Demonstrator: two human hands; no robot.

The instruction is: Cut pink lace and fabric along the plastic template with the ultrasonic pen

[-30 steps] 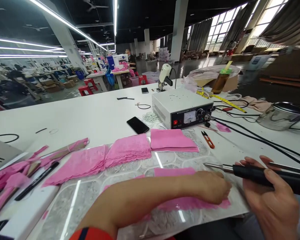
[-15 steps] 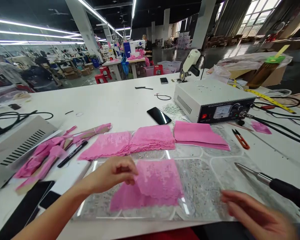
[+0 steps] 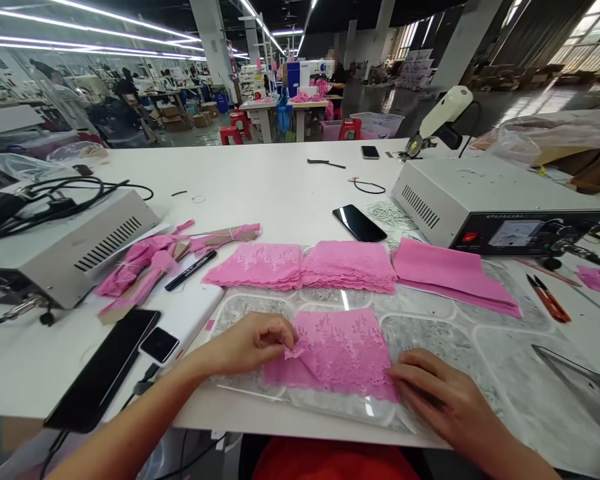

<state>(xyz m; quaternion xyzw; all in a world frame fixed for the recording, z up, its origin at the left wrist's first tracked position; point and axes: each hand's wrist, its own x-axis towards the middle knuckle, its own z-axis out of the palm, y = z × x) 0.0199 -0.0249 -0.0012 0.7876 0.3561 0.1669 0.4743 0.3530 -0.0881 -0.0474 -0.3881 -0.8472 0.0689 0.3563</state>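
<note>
A pink lace piece [image 3: 345, 347] with a scalloped edge lies over plain pink fabric [image 3: 276, 375] on the marbled mat [image 3: 430, 340]. Its left edge is lifted and bunched between the thumb and fingers of my left hand [image 3: 260, 341], closed in a pinch. At the lace's lower right corner, my right hand [image 3: 443, 387] touches the edge with its fingertips, thumb and fingers close together; whether the fabric is gripped there is hard to see. Behind the mat's middle sit two lace stacks [image 3: 253, 265] [image 3: 349, 267] and a folded plain pink stack [image 3: 450, 273].
A grey box with a meter [image 3: 510, 200] stands at right, another grey box [image 3: 70, 247] at left. Orange thread snips [image 3: 549, 299] and a metal-tipped tool [image 3: 580, 370] lie right. Phones [image 3: 359, 223] [image 3: 105, 367], a black marker [image 3: 190, 270] and tied pink strips [image 3: 145, 267] surround the mat.
My right hand has come in from the right to the lace's lower right corner. My left hand now pinches the bunched left edge. The view has shifted left.
</note>
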